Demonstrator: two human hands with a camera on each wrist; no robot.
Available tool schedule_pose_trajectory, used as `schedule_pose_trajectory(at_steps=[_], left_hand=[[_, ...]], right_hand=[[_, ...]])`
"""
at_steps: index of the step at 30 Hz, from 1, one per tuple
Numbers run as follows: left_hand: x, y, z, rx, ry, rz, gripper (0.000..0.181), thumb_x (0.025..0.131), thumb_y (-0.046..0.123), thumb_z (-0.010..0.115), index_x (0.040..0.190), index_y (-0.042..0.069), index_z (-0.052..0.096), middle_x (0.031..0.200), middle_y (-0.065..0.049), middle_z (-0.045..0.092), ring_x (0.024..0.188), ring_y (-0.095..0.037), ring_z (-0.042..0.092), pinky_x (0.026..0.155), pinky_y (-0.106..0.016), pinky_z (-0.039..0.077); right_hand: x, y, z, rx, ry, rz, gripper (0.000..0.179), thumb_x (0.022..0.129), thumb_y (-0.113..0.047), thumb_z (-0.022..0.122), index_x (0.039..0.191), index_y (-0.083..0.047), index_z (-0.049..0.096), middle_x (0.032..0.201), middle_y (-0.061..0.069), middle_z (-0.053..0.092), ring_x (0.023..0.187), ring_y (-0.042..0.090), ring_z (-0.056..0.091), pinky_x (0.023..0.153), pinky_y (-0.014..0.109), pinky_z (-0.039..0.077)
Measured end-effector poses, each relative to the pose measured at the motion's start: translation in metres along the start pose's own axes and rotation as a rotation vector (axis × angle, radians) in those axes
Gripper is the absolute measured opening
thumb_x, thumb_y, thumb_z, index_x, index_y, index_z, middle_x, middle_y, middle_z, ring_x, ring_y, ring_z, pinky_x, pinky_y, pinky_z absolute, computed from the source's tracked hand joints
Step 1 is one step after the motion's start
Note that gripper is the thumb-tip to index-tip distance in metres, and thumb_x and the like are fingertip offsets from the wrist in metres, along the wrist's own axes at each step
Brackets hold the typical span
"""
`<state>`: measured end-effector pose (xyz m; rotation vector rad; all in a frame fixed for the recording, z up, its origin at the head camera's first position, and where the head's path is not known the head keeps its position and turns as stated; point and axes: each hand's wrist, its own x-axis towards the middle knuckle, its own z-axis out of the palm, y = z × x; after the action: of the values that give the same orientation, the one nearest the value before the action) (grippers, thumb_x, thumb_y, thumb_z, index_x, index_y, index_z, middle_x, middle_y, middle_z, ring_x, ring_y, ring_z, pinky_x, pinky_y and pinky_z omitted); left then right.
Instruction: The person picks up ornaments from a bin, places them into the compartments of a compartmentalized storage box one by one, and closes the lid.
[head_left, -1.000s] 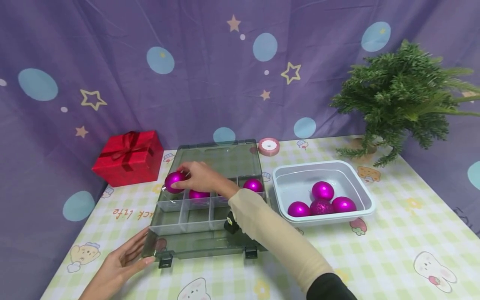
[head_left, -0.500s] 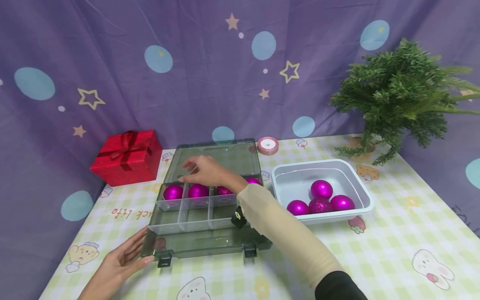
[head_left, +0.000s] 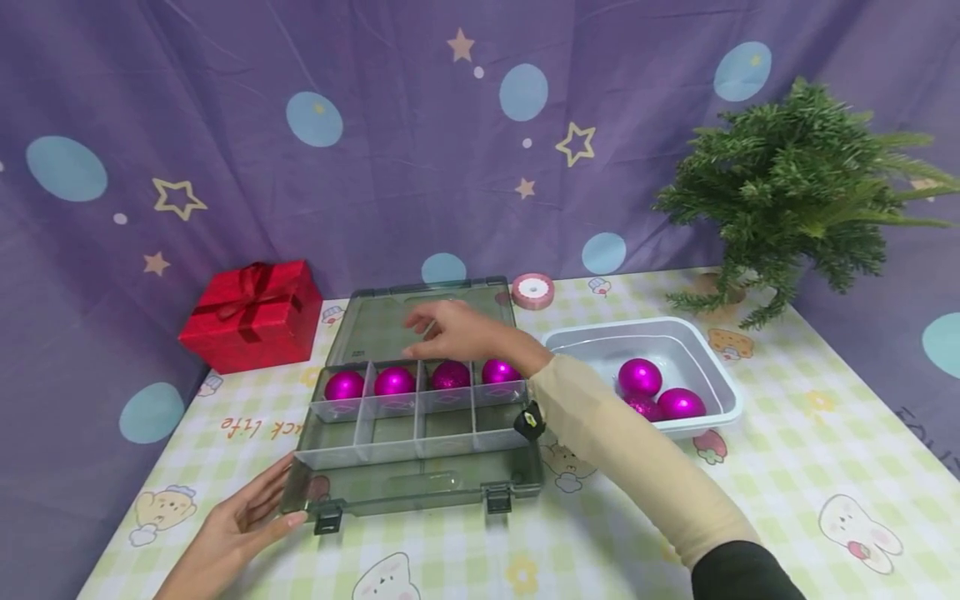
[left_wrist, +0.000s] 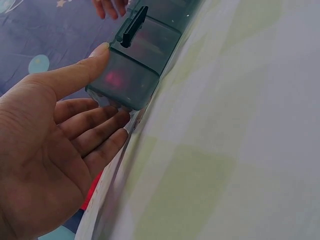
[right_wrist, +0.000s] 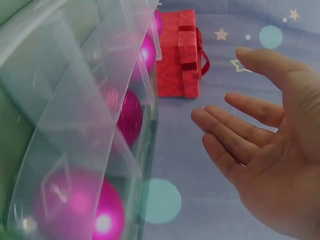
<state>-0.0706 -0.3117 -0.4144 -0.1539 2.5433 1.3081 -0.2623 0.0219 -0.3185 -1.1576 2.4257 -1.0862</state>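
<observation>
A smoky clear compartment box (head_left: 390,493) lies with its lid folded back on the table. Each compartment of its back row holds one magenta Christmas ball, such as the shiny ball (head_left: 394,382) and the glittery ball (head_left: 451,377). My left hand (head_left: 228,533) holds the box's front left corner, thumb on the front face and fingers along the side. Above the box's lid (head_left: 375,321) my right hand (head_left: 457,332) hovers with nothing in it, fingers loosely bent; the right wrist view shows its palm (right_wrist: 280,165) apart from the balls.
A pale plastic basin (head_left: 731,400) with more magenta balls (head_left: 640,378) stands right of the box, partly behind my right sleeve. Around the back are a red gift box (head_left: 255,317), a ribbon roll (head_left: 533,291) and a small artificial tree (head_left: 787,175).
My right hand has let go of a ball in the back left compartment, lifted away and moved right over the lid. The left hand stays at the corner.
</observation>
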Motion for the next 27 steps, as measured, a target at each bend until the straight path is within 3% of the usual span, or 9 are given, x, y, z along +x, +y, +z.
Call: schedule_pose_trajectory(at_steps=[6,8,11,13,15,18,21,23,27], left_hand=[[0.0,-0.001,0.0,-0.008,0.001,0.011,0.091,0.097,0.033,0.076,0.164,0.003,0.022,0.161,-0.029,0.03,0.146,-0.043,0.033,0.094,-0.005,0.04],[0.001,-0.001,0.0,-0.003,-0.003,-0.001,0.092,0.097,0.034,0.076,0.165,0.002,0.022,0.162,-0.029,0.029,0.147,-0.043,0.032,0.103,-0.015,0.045],[0.0,-0.001,-0.001,0.005,-0.003,0.0,0.092,0.098,0.034,0.075,0.165,0.002,0.021,0.162,-0.03,0.029,0.146,-0.044,0.032,0.103,-0.016,0.045],[0.0,-0.002,-0.001,0.01,-0.002,0.0,0.092,0.098,0.034,0.075,0.165,0.002,0.021,0.162,-0.03,0.029,0.146,-0.044,0.033,0.108,-0.025,0.046],[0.0,-0.002,-0.001,0.015,0.003,0.005,0.092,0.097,0.035,0.075,0.165,0.003,0.022,0.161,-0.029,0.031,0.146,-0.043,0.034,0.105,-0.021,0.046],[0.001,-0.002,-0.001,0.01,-0.007,-0.004,0.093,0.098,0.037,0.074,0.165,0.003,0.02,0.162,-0.03,0.029,0.146,-0.044,0.032,0.113,-0.039,0.043],[0.001,-0.001,-0.001,0.001,-0.006,-0.01,0.094,0.097,0.038,0.075,0.165,0.004,0.021,0.162,-0.029,0.029,0.147,-0.042,0.032,0.11,-0.03,0.045],[0.001,0.0,-0.001,-0.006,-0.007,-0.017,0.095,0.096,0.04,0.076,0.165,0.005,0.021,0.163,-0.027,0.03,0.147,-0.041,0.032,0.104,-0.018,0.045],[0.001,-0.001,-0.001,0.001,-0.004,-0.01,0.093,0.097,0.039,0.075,0.165,0.005,0.021,0.162,-0.028,0.03,0.147,-0.042,0.033,0.099,-0.011,0.044]], right_hand=[[-0.031,0.009,-0.014,-0.035,-0.001,0.017,0.048,0.099,-0.025,0.073,0.139,-0.002,0.061,0.132,0.015,0.065,0.116,0.026,0.066,0.097,0.03,0.056],[-0.042,0.012,-0.018,-0.033,0.007,0.023,0.048,0.1,-0.025,0.073,0.14,-0.002,0.06,0.134,0.013,0.065,0.118,0.027,0.066,0.1,0.033,0.055],[-0.057,0.016,-0.024,-0.029,0.03,0.031,0.048,0.099,-0.025,0.074,0.14,-0.002,0.061,0.134,0.011,0.065,0.119,0.028,0.065,0.102,0.038,0.054],[-0.066,0.018,-0.028,-0.023,0.045,0.032,0.048,0.098,-0.024,0.075,0.139,-0.001,0.061,0.134,0.011,0.065,0.119,0.029,0.065,0.102,0.039,0.054],[-0.075,0.02,-0.032,-0.019,0.061,0.026,0.048,0.097,-0.022,0.076,0.138,0.0,0.062,0.134,0.013,0.065,0.119,0.031,0.065,0.103,0.041,0.054],[-0.088,0.022,-0.038,-0.017,0.079,0.027,0.049,0.097,-0.019,0.076,0.137,0.003,0.061,0.135,0.015,0.064,0.119,0.031,0.064,0.105,0.044,0.053],[-0.103,0.028,-0.044,-0.033,0.113,0.039,0.047,0.095,-0.018,0.077,0.135,0.003,0.062,0.132,0.015,0.066,0.117,0.031,0.066,0.102,0.046,0.055],[-0.112,0.032,-0.047,-0.044,0.141,0.049,0.046,0.095,-0.018,0.077,0.134,0.003,0.063,0.13,0.015,0.067,0.116,0.032,0.067,0.099,0.045,0.057],[-0.132,0.042,-0.052,-0.04,0.192,0.066,0.044,0.095,-0.017,0.077,0.132,0.002,0.065,0.128,0.015,0.068,0.114,0.035,0.067,0.097,0.046,0.057]])
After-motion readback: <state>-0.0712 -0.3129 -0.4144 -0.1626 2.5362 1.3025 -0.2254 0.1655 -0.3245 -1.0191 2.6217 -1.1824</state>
